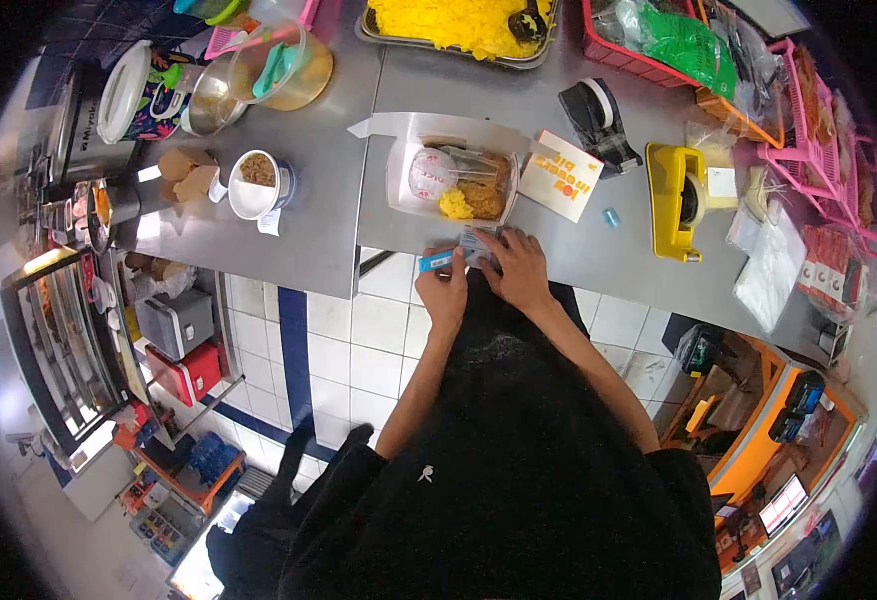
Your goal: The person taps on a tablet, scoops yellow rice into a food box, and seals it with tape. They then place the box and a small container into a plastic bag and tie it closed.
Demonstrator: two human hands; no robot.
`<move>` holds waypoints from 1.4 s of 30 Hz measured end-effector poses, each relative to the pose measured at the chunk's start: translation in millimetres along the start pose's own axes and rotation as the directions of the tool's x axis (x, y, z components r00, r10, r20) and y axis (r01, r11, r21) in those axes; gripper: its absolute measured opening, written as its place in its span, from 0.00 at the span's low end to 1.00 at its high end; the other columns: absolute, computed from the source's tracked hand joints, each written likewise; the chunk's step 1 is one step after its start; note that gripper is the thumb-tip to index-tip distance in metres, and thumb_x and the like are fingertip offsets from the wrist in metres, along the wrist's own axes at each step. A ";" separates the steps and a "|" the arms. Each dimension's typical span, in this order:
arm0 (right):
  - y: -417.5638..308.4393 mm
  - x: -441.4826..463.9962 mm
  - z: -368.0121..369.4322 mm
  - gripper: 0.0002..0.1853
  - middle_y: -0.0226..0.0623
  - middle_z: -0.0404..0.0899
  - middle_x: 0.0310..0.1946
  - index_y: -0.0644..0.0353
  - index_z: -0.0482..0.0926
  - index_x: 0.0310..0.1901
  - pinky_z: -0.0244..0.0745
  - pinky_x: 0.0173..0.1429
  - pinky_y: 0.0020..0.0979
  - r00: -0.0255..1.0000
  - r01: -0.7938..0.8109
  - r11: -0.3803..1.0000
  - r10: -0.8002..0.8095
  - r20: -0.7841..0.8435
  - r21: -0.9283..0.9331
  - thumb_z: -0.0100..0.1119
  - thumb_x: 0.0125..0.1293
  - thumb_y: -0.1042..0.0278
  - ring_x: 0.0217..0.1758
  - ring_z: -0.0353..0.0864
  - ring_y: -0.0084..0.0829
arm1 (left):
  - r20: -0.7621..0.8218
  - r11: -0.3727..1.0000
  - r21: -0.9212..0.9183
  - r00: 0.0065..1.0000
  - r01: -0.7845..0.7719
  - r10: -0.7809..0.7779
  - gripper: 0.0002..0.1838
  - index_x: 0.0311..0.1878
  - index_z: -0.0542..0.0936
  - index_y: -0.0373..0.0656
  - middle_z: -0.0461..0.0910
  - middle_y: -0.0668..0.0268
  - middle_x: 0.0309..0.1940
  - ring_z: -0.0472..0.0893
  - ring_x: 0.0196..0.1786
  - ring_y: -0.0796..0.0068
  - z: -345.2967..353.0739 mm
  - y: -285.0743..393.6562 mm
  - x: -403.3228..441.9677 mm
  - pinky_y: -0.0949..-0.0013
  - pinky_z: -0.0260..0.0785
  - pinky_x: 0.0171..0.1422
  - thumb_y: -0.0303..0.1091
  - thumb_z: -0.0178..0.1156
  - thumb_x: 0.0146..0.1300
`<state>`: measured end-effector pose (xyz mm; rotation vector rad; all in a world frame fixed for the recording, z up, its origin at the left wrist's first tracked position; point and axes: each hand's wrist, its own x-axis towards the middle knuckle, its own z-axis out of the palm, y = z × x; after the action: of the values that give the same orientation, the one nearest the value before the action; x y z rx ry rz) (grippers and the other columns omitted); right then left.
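Two bare hands meet at the near edge of a steel counter (299,230), just below an open cardboard meal box (396,185). The left hand (442,290) grasps a small blue-and-white packet (436,261), its thumb and fingers closed on it. The right hand (521,268) is just beside it, its fingers at a small greyish item (475,240) by the counter's edge; whether they pinch it or only touch it, I cannot tell.

Inside the meal box lie a round bundle in printed wrap (431,174), a browned fried piece (487,201) and a yellow clump of food (455,205). A printed card (562,176) lies against the box's right side. Farther right are a black tape dispenser (593,122) and a yellow tape dispenser (662,205), with a small blue piece (612,217) between the card and the yellow one. Well to the left stands a white tub (249,203) with brown food in it. A tray of yellow rice (439,47) sits beyond the box, a black scoop (527,26) resting in it.
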<state>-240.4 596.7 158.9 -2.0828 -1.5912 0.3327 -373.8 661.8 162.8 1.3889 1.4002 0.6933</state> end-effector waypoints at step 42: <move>-0.3 2.3 0.4 0.28 0.44 0.77 0.47 0.45 0.75 0.64 0.70 0.55 0.45 0.999 -0.039 0.999 0.039 0.022 0.029 0.65 0.61 0.57 0.53 0.75 0.46 | 0.032 0.999 0.039 0.999 -0.024 0.023 0.13 0.42 0.79 0.36 0.83 0.64 0.28 0.80 0.29 0.80 0.1 -2.8 0.8 0.75 0.71 0.32 0.39 0.64 0.69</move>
<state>-240.1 599.0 159.0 -2.0971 -1.5507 0.3909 -374.6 662.1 160.0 1.4435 1.3810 0.6597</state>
